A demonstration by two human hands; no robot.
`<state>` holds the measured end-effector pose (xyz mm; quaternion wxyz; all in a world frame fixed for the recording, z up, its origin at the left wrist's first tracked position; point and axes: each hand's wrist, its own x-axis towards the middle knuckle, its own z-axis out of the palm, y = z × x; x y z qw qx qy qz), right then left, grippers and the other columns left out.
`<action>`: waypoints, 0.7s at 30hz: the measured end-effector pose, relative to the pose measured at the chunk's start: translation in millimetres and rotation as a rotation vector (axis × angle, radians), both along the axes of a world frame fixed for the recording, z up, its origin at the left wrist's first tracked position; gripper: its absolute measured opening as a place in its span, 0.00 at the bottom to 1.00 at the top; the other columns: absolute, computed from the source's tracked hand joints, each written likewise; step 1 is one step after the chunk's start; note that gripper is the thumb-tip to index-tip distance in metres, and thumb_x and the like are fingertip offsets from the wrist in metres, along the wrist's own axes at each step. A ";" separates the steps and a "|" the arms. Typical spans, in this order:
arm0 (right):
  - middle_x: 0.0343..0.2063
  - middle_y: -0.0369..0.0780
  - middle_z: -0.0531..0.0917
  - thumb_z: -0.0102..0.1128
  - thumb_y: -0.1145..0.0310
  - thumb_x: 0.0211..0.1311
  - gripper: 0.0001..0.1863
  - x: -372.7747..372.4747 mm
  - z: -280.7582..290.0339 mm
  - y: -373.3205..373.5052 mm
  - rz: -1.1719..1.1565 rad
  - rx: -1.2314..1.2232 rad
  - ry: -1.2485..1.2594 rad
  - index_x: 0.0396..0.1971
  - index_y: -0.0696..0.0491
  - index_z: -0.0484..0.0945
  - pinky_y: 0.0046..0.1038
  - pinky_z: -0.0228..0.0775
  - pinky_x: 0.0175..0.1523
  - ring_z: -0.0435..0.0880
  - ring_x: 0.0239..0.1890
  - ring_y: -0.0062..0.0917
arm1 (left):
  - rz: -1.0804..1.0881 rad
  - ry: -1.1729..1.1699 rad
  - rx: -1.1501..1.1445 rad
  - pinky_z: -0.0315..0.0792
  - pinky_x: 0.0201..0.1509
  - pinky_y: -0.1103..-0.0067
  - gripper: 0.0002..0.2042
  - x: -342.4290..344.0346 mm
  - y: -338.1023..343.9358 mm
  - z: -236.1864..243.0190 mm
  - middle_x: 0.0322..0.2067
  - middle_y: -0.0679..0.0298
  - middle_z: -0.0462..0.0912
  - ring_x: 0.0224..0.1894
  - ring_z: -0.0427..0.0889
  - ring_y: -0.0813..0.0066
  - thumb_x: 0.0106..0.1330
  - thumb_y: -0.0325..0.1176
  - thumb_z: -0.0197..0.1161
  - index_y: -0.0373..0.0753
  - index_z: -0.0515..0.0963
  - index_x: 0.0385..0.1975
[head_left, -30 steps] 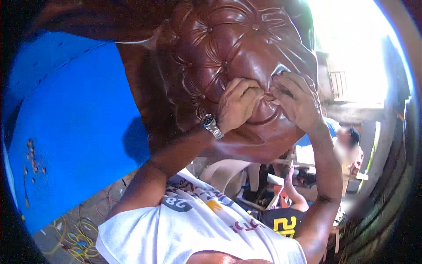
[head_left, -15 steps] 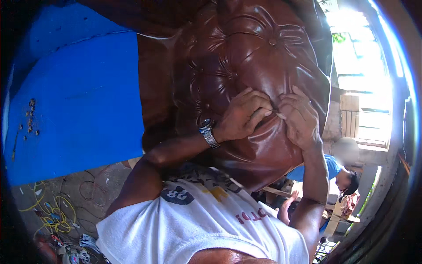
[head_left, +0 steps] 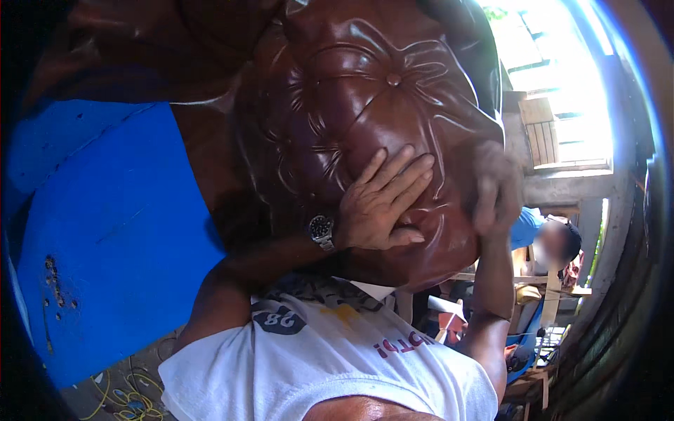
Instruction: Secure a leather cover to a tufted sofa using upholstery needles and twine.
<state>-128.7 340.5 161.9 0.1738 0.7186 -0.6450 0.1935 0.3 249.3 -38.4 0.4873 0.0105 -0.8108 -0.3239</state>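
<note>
A shiny brown leather cover [head_left: 358,105], tufted with buttons and deep folds, spreads over a padded form in front of me. One covered button [head_left: 393,79] shows near the upper middle, with creases running out from it. My left hand [head_left: 387,200], with a metal watch [head_left: 321,231] at the wrist, lies flat on the cover with its fingers spread. Over the cover's right side, my right hand [head_left: 497,188] is smeared by motion. Its fingers look bent, and whether they grip anything does not show.
To the left is a blue board or panel [head_left: 112,238] with a cluster of small dark round pieces [head_left: 55,284] on it. Yellow cord [head_left: 133,400] lies on the floor at lower left. A person in blue [head_left: 526,228] is at the right, near wooden pieces and a bright window.
Both hands were together pinching a fold of the leather. Now they are apart: my left lies flattened on the cover, my right has shifted toward the cover's right edge. The view has tilted.
</note>
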 end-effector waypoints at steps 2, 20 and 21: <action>0.44 0.54 0.84 0.65 0.62 0.68 0.17 13.5 9.0 -24.1 -0.169 -0.067 0.270 0.48 0.60 0.79 0.50 0.73 0.60 0.83 0.53 0.48 | -0.026 -0.005 -0.020 0.40 0.80 0.49 0.50 -3.9 -0.6 13.2 0.77 0.48 0.56 0.80 0.50 0.48 0.65 0.74 0.49 0.30 0.64 0.72; 0.32 0.50 0.86 0.67 0.65 0.68 0.10 -3.7 31.1 -26.3 -0.675 0.132 0.351 0.43 0.54 0.79 0.38 0.78 0.40 0.88 0.37 0.43 | -0.198 0.099 0.016 0.43 0.82 0.59 0.51 -25.6 -1.2 71.3 0.71 0.38 0.63 0.77 0.56 0.47 0.60 0.69 0.60 0.19 0.68 0.64; 0.35 0.49 0.86 0.67 0.66 0.67 0.10 15.2 38.3 -35.3 -0.739 0.137 0.483 0.43 0.54 0.80 0.37 0.78 0.43 0.88 0.41 0.42 | -0.201 0.107 0.004 0.43 0.82 0.59 0.51 -24.7 -0.6 75.0 0.71 0.38 0.63 0.77 0.56 0.47 0.60 0.69 0.60 0.19 0.68 0.64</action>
